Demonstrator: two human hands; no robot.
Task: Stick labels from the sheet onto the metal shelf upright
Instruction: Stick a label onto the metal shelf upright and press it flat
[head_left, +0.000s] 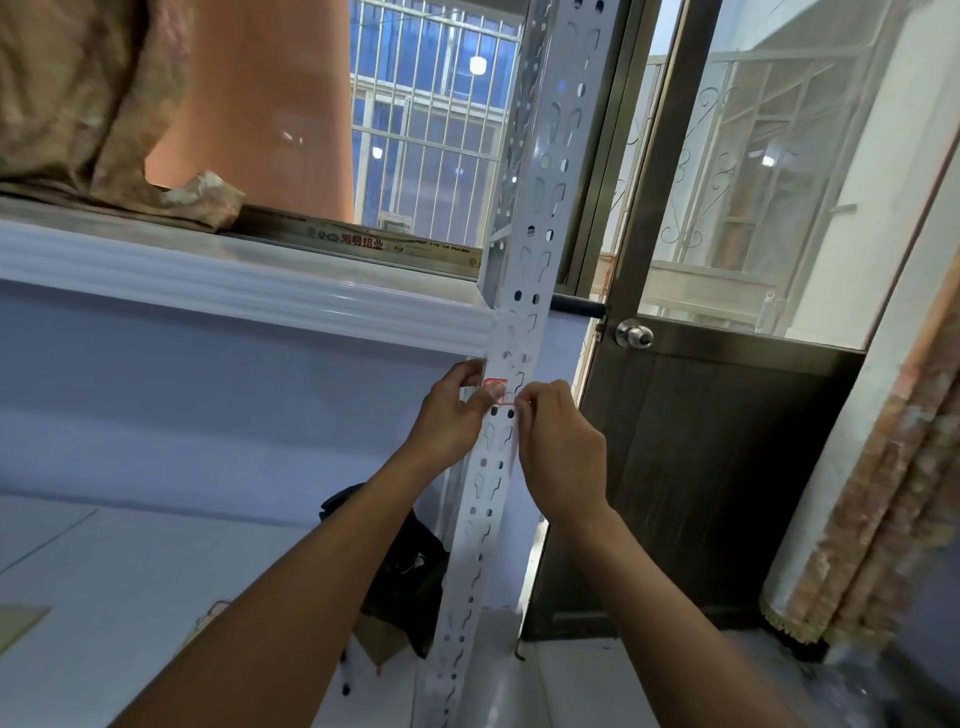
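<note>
A small white label with a red border (497, 391) lies flat against the front face of the metal shelf upright (540, 218), just below the point where a white ribbed shelf edge (249, 291) meets it. The upright is a pale grey steel strip, punched along its length with round holes and keyhole-shaped slots. The left hand (453, 415) presses its thumb on the label's left end, fingers curled behind the upright. The right hand (558, 441) pinches the label's right edge between thumb and forefinger. To the right of the upright stands a dark brown door with a round silver knob (635, 334) and glass panes. Low behind the upright sits a black bag (410, 566).
</note>
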